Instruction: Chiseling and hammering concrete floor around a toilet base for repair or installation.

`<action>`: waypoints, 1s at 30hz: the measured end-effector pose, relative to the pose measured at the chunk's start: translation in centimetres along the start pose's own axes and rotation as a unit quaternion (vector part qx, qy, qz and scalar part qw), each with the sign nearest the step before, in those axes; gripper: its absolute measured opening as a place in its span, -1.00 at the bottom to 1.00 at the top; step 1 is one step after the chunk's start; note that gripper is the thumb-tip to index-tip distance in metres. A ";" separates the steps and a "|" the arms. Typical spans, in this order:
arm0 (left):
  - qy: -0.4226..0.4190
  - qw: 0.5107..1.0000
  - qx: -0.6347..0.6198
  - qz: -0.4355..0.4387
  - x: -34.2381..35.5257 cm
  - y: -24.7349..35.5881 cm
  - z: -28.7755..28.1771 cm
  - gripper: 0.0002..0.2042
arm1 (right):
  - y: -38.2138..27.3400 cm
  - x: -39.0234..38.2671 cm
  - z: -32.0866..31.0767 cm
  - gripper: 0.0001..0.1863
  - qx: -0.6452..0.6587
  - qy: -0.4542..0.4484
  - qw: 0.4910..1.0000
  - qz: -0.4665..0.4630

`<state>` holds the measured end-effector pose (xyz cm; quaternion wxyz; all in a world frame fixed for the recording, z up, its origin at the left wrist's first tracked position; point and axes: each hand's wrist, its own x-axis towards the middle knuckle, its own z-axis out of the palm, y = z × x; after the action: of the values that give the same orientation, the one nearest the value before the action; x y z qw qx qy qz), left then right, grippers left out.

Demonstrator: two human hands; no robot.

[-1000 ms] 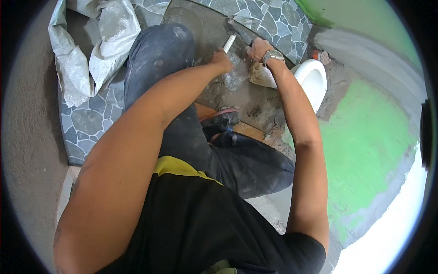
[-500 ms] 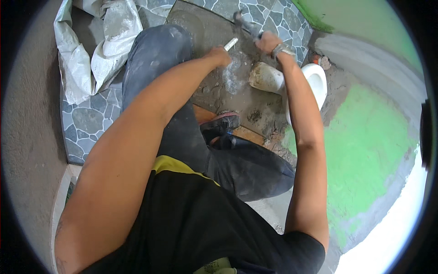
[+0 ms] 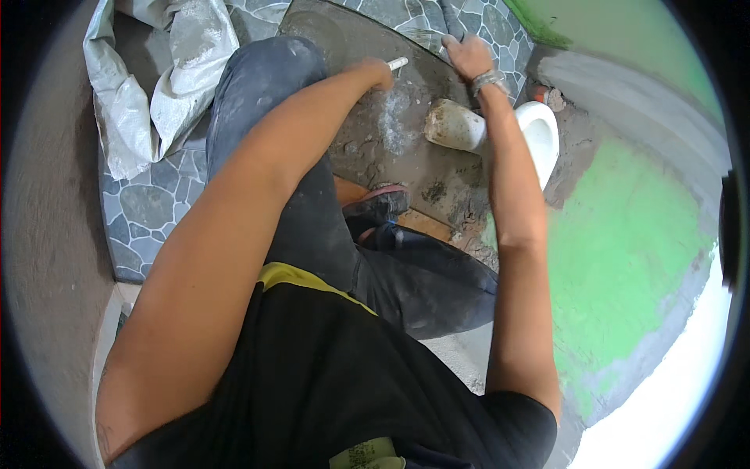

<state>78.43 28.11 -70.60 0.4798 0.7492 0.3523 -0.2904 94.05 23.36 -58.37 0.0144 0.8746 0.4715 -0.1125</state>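
Observation:
My left hand (image 3: 380, 74) is closed around a short white rod-like piece (image 3: 398, 62), which sticks out past the thumb side, over wet grey mortar (image 3: 418, 82). Farther right, my right hand (image 3: 470, 58) grips a dark, long-handled tool (image 3: 448, 17) that reaches toward the upper edge; its kind is blurred. Just below the right wrist stands a white ceramic toilet (image 3: 539, 141) with a stained base, partly covered by my right forearm.
A crumpled white sack (image 3: 187, 102) lies at the left on stone-patterned tiles (image 3: 148, 205). My knee and shoe (image 3: 379, 205) border the mortar. Green-painted wall (image 3: 633, 234) curves along the right, with an orange pipe end (image 3: 541, 94) beside the toilet.
My right hand has lifted slightly up, and its tool has swung from pointing left to pointing toward the upper edge. My left hand has shifted slightly up and left with the white piece.

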 end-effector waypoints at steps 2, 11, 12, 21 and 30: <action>0.034 0.998 0.044 0.036 0.2 -0.1 0.1 -0.57 | 0.8 -0.9 1.9 -0.41 -0.018 -0.011 1.000 0.005; 0.009 0.999 0.007 0.031 -0.8 0.5 -0.1 -0.53 | 1.8 1.2 0.7 -0.49 0.024 -0.022 0.996 0.081; 0.014 0.999 0.007 0.038 -0.7 0.9 -0.5 -0.53 | 2.9 0.2 1.5 -0.43 0.009 0.008 0.999 0.046; -0.056 0.996 0.049 0.051 -1.5 1.4 -2.1 -0.52 | 2.3 1.4 -0.6 -0.41 0.022 -0.087 0.995 0.053; -0.047 0.998 0.002 0.046 0.1 0.5 -0.9 -0.51 | 4.2 1.9 -0.2 -0.43 -0.056 -0.114 0.992 -0.009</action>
<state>78.95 28.85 -70.10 0.5066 0.7513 0.2944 -0.3036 98.55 22.63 -58.93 0.1162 0.8495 0.4803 -0.1846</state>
